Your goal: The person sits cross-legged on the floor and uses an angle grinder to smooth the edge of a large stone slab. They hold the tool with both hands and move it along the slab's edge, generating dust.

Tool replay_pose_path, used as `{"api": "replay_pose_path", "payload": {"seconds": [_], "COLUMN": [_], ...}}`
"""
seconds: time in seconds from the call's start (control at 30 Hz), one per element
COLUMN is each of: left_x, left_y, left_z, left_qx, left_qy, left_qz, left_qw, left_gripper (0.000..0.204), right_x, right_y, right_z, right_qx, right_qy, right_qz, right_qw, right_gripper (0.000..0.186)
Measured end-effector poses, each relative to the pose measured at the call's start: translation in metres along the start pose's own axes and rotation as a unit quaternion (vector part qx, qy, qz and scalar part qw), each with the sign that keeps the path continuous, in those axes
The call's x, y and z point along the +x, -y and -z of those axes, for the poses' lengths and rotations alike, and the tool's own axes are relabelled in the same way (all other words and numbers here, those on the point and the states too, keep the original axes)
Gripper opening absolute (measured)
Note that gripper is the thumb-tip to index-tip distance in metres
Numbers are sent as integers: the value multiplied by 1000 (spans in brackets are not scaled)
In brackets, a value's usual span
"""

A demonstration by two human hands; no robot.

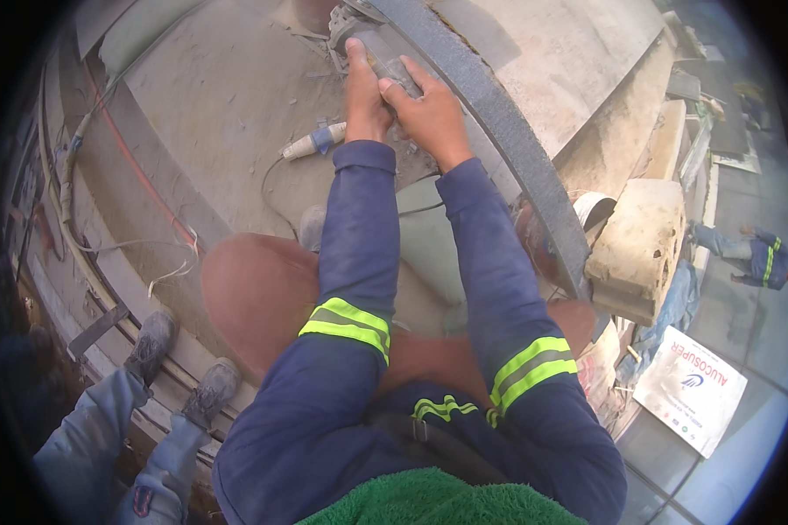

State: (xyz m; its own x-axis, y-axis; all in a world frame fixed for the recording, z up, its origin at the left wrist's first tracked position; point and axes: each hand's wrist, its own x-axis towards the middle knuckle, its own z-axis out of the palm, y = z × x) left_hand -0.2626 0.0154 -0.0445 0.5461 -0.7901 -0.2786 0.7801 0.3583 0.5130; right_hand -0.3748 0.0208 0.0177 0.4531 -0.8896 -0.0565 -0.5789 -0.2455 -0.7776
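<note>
Both my hands are wrapped round a dust-covered power tool [383, 58], apparently an angle grinder, whose head points away from me. My left hand [366, 98] grips its left side with the thumb lying forward along the body. My right hand [427, 109] holds the other side, thumb and forefinger over the top. Just right of the tool runs the edge of a long dark grey stone slab [508, 114]. The tool's head lies close to that slab; whether they touch I cannot tell. Its underside is hidden by my hands.
A white and blue cable connector [315, 140] lies left of my left wrist. An orange cable [136, 162] and other cords run along the left. A pale block [641, 245] stands right of the slab. Another person's boots [208, 392] are at lower left; one more person [762, 255] is far right.
</note>
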Motion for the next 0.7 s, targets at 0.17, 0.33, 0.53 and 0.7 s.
{"api": "replay_pose_path", "payload": {"seconds": [0.17,0.33,0.53,0.7], "left_x": [-10,-5,-3,-10], "left_y": [-1,4,9,9], "left_z": [-6,0,6,0], "left_qx": [0,-15,-13,-10], "left_qy": [-2,2,12,10], "left_qz": [5,5,-3,-2], "left_qw": [1000,1000,1000,1000], "left_gripper": [75,66,68,68], "right_x": [-5,-8,-14,-17], "right_y": [0,-3,4,3], "right_z": [4,4,9,13], "right_qx": [-4,-4,-1,-7], "right_qy": [5,-7,7,8], "right_qz": [-7,12,-8,-21], "right_qw": [1000,1000,1000,1000], "right_gripper": [80,80,79,78]}}
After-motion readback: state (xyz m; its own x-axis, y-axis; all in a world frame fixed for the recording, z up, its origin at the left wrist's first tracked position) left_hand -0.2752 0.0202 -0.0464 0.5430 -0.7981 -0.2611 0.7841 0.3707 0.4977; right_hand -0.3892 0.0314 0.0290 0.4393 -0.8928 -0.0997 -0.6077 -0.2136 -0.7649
